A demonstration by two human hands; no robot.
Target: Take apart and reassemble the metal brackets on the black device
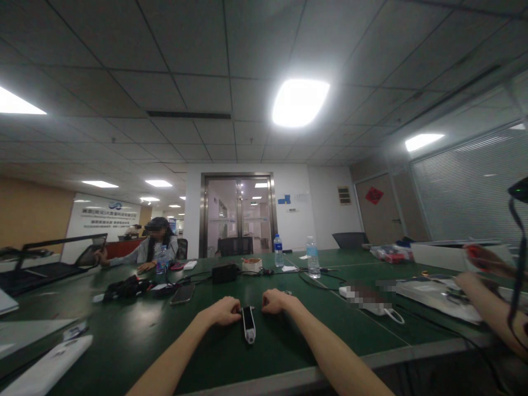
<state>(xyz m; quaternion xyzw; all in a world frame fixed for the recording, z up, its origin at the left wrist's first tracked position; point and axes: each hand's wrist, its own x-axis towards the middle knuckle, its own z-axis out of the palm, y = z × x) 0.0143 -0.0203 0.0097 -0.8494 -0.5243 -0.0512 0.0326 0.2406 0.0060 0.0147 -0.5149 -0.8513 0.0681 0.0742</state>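
Observation:
A slim white handheld device with a long black screen (248,324), pen-like in shape, lies on the green table between my hands. Just left of it, my left hand (225,311) rests on the tabletop with curled fingers, their tips close to the device's side; I cannot tell if they touch it. To the right, a small gap from the device, my right hand (275,302) sits with its fingers folded in. The insides of both hands are turned from view, so anything in them is hidden. A small object (287,292) shows partly behind my right hand.
Beyond my hands are a phone (183,294), a black box (225,273), cables, and two water bottles (312,258). A white power bank (365,300) lies right. A white case (51,366) is near left. One person sits across; another person's arm (489,300) reaches in at right.

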